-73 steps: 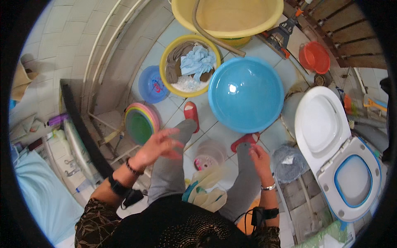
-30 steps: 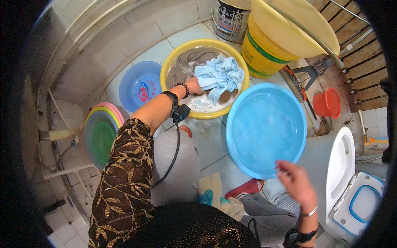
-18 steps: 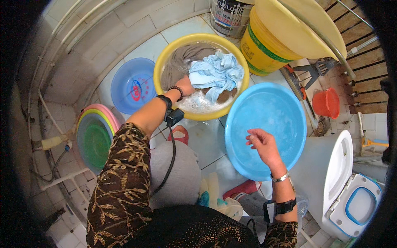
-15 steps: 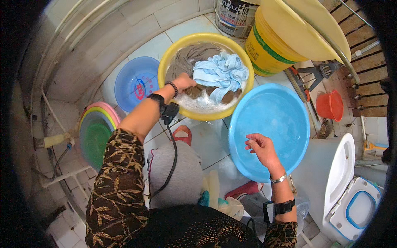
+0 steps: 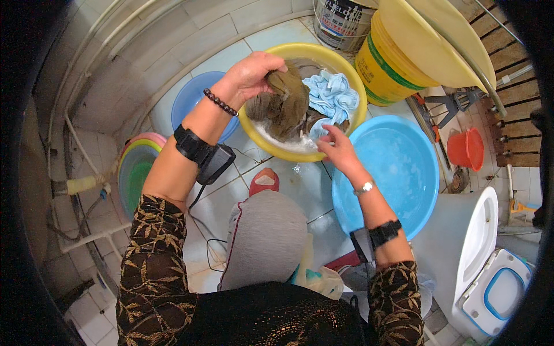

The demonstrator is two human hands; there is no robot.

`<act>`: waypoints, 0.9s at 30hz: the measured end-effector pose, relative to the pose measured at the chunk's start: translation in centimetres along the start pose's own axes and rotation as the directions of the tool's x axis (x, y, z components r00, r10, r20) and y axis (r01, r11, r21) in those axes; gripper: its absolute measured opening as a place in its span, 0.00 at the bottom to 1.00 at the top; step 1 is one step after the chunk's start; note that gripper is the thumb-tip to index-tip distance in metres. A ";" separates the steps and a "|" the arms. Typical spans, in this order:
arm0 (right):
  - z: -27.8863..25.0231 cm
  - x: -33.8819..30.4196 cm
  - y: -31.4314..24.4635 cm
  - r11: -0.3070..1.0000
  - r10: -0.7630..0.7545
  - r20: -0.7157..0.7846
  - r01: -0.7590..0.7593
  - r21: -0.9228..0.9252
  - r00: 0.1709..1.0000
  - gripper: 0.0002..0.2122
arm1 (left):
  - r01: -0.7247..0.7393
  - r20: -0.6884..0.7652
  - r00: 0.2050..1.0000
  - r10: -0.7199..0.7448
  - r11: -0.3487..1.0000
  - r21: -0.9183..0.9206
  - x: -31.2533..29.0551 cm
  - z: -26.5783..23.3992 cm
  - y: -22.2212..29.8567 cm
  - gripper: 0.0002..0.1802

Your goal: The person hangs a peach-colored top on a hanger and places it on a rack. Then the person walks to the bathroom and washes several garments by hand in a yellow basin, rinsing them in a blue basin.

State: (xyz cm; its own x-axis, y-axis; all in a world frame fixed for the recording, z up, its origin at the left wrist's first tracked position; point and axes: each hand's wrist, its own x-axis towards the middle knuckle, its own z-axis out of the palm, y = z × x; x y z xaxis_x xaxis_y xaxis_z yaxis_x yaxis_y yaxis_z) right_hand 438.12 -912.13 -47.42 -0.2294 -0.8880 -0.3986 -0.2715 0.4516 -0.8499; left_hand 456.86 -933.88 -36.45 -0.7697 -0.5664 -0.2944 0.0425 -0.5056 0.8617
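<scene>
My left hand [image 5: 252, 76] is closed on a wet brown cloth [image 5: 293, 102] and lifts it above the yellow basin [image 5: 278, 151]. The cloth droops in folds, its lower end still in the sudsy water. Over the basin's near right rim is my right hand [image 5: 341, 152], its fingers apart and nothing visible in them. Its fingertips come near the hanging end of a light blue cloth [image 5: 333, 99], which lies heaped on the right side of the basin; whether they touch cannot be made out.
A large blue basin [image 5: 392, 167] of water stands right of the yellow one. Further left are a smaller blue basin [image 5: 193, 101] and stacked basins [image 5: 138, 173]. A yellow bucket [image 5: 386, 63], a paint can [image 5: 344, 26], a small red bucket [image 5: 465, 149] and a toilet [image 5: 476, 242] stand around.
My left hand has risen from the yellow basin's water with the brown cloth. My right hand has moved from above the large blue basin up and left to the yellow rim.
</scene>
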 end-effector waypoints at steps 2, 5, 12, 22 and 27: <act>2.1 2.4 -0.7 0.989 -0.120 -0.057 0.124 0.080 0.991 0.28 | -0.029 -0.010 1.000 0.029 0.999 0.016 -1.1 1.3 1.2 0.07; 5.6 5.8 -2.4 0.848 -0.326 -0.176 0.370 0.380 0.929 0.30 | -0.084 -0.020 0.996 0.083 0.993 -0.080 -3.0 3.2 2.6 0.07; 4.5 7.5 -3.7 0.825 -0.056 -0.166 0.139 0.548 0.984 0.20 | -0.326 0.134 0.934 0.331 0.943 -0.060 -2.5 3.2 3.6 0.18; 1.0 7.6 0.4 0.917 -0.093 -0.436 0.247 0.312 0.895 0.20 | -0.090 -0.218 0.935 0.278 0.784 0.614 0.6 -5.3 -10.7 0.16; 3.4 5.2 0.8 0.853 -0.397 -0.288 0.234 -0.466 0.872 0.30 | -0.160 0.088 0.918 0.387 0.160 0.974 1.4 -5.9 -17.0 0.23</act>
State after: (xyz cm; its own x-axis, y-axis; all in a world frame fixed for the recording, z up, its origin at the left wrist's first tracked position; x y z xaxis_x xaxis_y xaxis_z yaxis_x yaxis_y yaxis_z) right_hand 439.91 -916.70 -51.30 -0.3615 -0.9282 0.0888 -0.7207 0.2177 -0.6582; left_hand 458.85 -929.91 -53.93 -0.7458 -0.6587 0.0996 -0.4900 0.6437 0.5878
